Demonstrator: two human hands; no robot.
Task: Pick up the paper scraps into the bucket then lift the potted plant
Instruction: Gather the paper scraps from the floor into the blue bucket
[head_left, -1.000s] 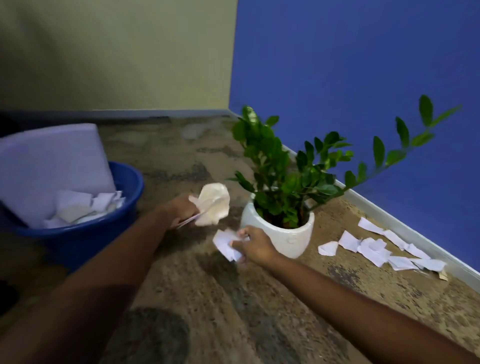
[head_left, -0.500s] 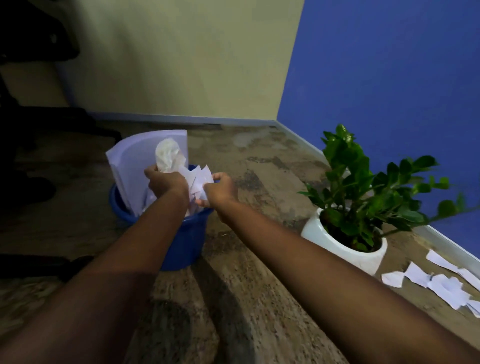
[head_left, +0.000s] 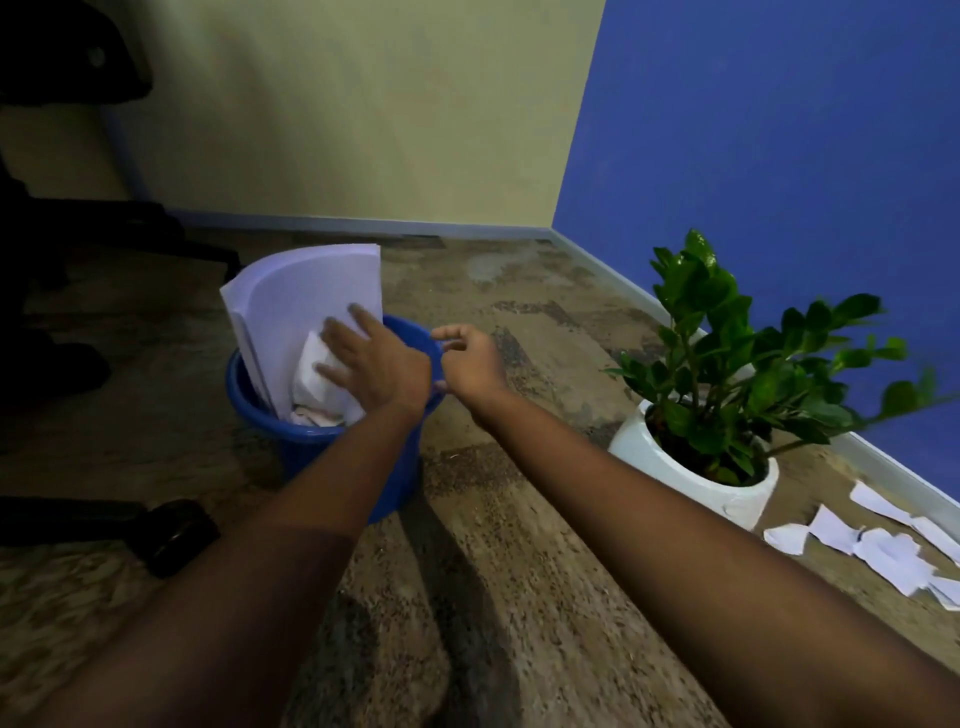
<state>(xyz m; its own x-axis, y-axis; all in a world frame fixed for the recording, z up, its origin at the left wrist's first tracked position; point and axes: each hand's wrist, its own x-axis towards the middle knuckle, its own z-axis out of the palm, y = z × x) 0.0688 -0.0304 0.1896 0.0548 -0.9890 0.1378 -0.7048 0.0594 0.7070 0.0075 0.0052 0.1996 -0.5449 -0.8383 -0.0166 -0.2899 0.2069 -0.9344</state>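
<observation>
A blue bucket stands on the floor at centre left, with a tall curved white sheet and crumpled paper inside it. My left hand hovers over the bucket's mouth, fingers spread and straight, holding nothing. My right hand hangs just right of the rim, fingers loosely curled and empty. The potted plant, green leaves in a white round pot, sits to the right. Several white paper scraps lie on the floor right of the pot.
A black office chair base with a caster stands at the left. A yellow wall runs behind the bucket and a blue wall with a pale skirting board runs along the right. The mottled brown floor stretches toward me.
Both hands carried scraps from beside the pot to the bucket and let them go. The paper now lies in the bucket and both hands are empty. My view swung left.
</observation>
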